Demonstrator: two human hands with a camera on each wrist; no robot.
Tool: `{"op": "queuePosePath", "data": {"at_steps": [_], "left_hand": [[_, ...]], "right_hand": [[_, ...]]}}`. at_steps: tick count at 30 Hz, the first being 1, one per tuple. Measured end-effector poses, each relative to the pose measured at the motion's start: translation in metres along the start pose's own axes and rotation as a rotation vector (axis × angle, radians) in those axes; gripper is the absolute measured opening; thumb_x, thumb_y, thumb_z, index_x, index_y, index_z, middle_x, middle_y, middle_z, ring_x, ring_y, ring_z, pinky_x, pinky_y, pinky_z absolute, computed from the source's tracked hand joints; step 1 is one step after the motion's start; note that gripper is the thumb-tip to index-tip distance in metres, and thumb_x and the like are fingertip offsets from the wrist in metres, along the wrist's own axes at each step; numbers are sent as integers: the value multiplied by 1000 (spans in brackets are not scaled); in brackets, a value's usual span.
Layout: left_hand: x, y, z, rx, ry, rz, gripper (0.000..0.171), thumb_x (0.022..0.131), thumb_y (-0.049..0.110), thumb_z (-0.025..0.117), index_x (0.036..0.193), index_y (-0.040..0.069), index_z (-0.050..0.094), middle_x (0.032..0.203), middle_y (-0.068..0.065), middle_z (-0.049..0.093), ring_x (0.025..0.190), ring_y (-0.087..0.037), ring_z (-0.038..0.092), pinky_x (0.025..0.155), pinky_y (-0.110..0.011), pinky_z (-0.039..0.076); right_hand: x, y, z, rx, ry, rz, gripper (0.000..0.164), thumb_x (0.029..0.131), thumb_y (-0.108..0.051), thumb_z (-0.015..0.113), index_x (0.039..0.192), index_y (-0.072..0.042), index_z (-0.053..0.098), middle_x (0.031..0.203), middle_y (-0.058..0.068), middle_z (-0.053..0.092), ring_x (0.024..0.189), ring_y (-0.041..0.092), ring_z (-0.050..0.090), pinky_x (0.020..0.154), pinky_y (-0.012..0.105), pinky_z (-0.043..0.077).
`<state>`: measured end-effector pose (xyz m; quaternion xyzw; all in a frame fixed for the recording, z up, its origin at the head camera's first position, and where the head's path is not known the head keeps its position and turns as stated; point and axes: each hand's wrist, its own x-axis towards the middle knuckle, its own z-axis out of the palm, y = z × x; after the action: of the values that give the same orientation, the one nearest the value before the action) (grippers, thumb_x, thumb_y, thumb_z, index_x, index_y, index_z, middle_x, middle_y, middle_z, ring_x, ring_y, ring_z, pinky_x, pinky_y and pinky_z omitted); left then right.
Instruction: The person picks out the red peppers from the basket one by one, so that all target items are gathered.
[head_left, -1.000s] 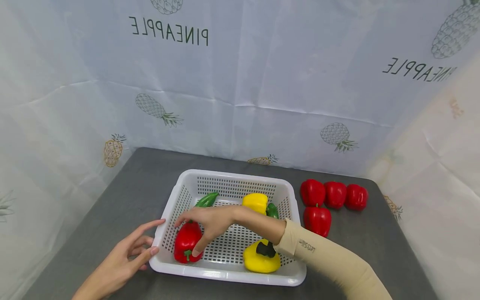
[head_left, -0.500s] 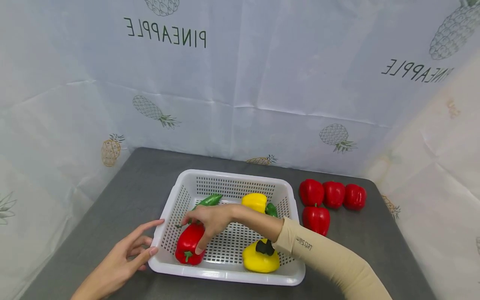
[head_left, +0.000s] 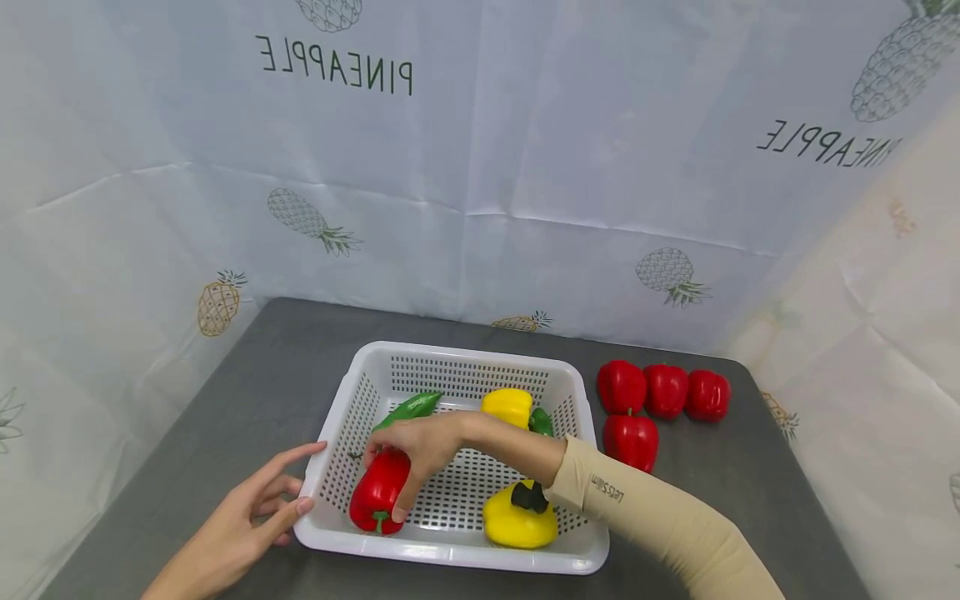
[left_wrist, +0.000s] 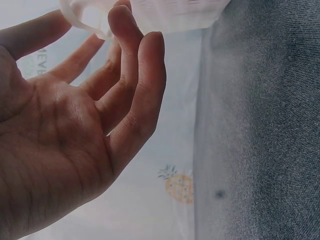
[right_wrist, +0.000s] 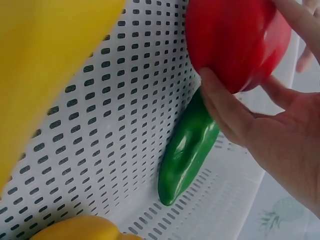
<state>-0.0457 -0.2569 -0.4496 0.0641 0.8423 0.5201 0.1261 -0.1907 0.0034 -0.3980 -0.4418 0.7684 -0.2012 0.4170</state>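
My right hand (head_left: pixel 420 446) grips a red bell pepper (head_left: pixel 377 493) inside the white perforated basket (head_left: pixel 450 550), thumb on the near side and fingers round the far side. The right wrist view shows the fingers curled against the red bell pepper (right_wrist: pixel 235 40). Just behind it lies a long green pepper (head_left: pixel 416 407), also seen under the hand as a green pepper (right_wrist: pixel 185 150). My left hand (head_left: pixel 240 521) touches the basket's left rim with its index finger and thumb. In the left wrist view, the left hand (left_wrist: pixel 75 115) has loosely bent fingers at the rim (left_wrist: pixel 85 22).
In the basket's right part sit a yellow bell pepper (head_left: pixel 507 407), a dark green pepper (head_left: pixel 540 421) and a yellow vegetable with a black stem (head_left: pixel 517 521). Several red bell peppers (head_left: pixel 632 442) lie on the grey table (head_left: pixel 750 517) to the right. A pineapple-print curtain (head_left: pixel 555 267) stands behind.
My right hand has lowered and closed round the red bell pepper, which has shifted slightly. The long green pepper has come into fuller view. My left hand stays at the rim.
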Motion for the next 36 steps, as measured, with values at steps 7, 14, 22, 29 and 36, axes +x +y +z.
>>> {"op": "queuePosePath", "data": {"at_steps": [7,14,22,29,36], "left_hand": [[-1,0,0,2,2,-13,67,110,21,64,168,14,32,111,-12,71,90,-4,70,70,-32,61],[-2,0,0,16,8,-6,67,110,21,65,168,14,32,109,-11,71,89,-4,70,70,-32,60],[-1,1,1,12,9,0,67,109,21,65,167,14,33,111,-13,71,88,-5,70,70,-32,61],[-2,0,0,23,15,51,65,109,18,65,167,14,34,111,-12,73,88,-4,71,69,-31,60],[-1,0,-1,22,18,70,64,110,17,63,167,16,34,110,-9,73,88,-3,71,70,-30,60]], "right_hand": [[-2,-1,3,10,-13,-11,64,85,-16,93,135,-18,53,130,-4,63,110,-1,58,89,15,57],[-8,-7,2,-54,5,-30,69,85,-15,92,140,-17,51,136,-1,63,113,0,57,90,14,56],[-30,-10,-11,-3,71,-109,70,84,-15,89,143,-14,51,142,3,63,117,1,56,89,17,59],[-64,-9,-27,52,140,-180,75,82,-11,87,147,-12,49,152,8,55,131,8,51,96,21,59],[-97,-1,-35,148,227,-197,85,79,-13,87,153,-19,45,155,7,53,137,17,54,99,31,62]]}}
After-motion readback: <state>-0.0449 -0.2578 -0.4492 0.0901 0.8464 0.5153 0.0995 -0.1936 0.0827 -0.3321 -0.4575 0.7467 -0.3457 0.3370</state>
